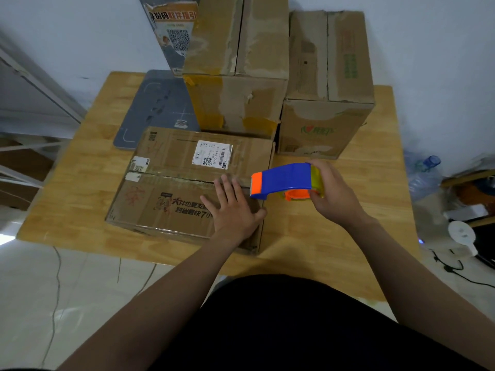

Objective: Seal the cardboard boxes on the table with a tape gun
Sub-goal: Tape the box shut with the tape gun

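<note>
The tape gun point(281, 179) - blue, with an orange nose and an orange core - is held in the right hand point(332, 194), whose fingers curl round the end that carries the roll. Its toothed orange end sits at the right end of the centre seam of the flat box point(171, 188), just beside the fingertips of the left hand point(233, 207); whether the teeth touch the cardboard cannot be told. The left hand lies palm down with straight, spread fingers on the near flap of that box, close to its right edge, grasping nothing. The flat box lies at the middle of the wooden desk point(321, 250), its two top flaps closed and meeting along the seam, and a white shipping label point(213, 155) is stuck on the far flap. Right behind it stands a tall box point(235, 103) with torn patches and yellow tape on its front. To that one's right is a third box point(326, 116) with green print, also closed. A grey mat point(158, 108) lies on the desk left of the tall box - partly under the flat box's far corner. Off the desk's right side, on the floor, are a plastic water bottle point(426, 170), a small white fan point(463, 234) and black cables point(452, 269).
</note>
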The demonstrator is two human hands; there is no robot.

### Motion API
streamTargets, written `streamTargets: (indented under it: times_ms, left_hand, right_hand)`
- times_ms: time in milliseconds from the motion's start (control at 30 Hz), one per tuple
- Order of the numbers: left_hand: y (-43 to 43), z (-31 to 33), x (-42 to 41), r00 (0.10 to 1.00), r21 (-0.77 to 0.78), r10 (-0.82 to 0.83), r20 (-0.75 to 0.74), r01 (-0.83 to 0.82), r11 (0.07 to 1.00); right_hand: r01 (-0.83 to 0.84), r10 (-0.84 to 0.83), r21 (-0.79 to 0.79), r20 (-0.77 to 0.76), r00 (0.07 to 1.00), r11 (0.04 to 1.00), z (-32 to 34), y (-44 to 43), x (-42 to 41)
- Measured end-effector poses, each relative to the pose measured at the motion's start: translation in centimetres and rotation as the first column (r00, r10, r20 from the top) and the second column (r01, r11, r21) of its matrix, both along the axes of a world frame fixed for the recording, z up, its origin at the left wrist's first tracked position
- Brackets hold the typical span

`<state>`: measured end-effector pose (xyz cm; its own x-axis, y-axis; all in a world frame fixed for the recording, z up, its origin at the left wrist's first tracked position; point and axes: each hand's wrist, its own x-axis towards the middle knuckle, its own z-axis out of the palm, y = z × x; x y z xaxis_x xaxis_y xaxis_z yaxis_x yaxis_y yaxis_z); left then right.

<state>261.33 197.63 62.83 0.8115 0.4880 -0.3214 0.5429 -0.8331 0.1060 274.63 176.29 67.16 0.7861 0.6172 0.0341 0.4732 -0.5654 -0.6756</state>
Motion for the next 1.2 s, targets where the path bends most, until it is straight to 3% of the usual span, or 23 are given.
streamTargets:
  times_ms: [567, 767, 967, 1200]
  left_hand:
    - [-0.6, 0.0, 0.6, 1.0, -0.013, -0.005, -0.008, 0.005, 1.0]
    - [-0.9, 0.0, 1.0, 0.999, -0.029, -0.001, -0.035, 0.0, 1.0]
    - [-2.0, 0.6, 1.8, 0.998, -0.039, -0.001, -0.065, -0.002, 0.999]
    - [-2.8, 1.0, 1.8, 0.99, -0.043, -0.141, 0.003, 0.141, 0.989]
  right_hand:
    - [-0.136, 0.138, -0.024, 0.124, 0.983, 0.99, -1.2, -2.2, 0.2]
    - [0.03, -0.033, 0.018, 0.154, 0.987, 0.999, -1.1, -7.0, 2.1]
    - [0.021, -0.022, 0.008, 0.152, 0.988, 1.0, -1.6, -7.7, 1.8]
    - [0.051, -0.039, -0.085, 0.143, 0.989, 0.995, -1.9, -7.1, 1.1]
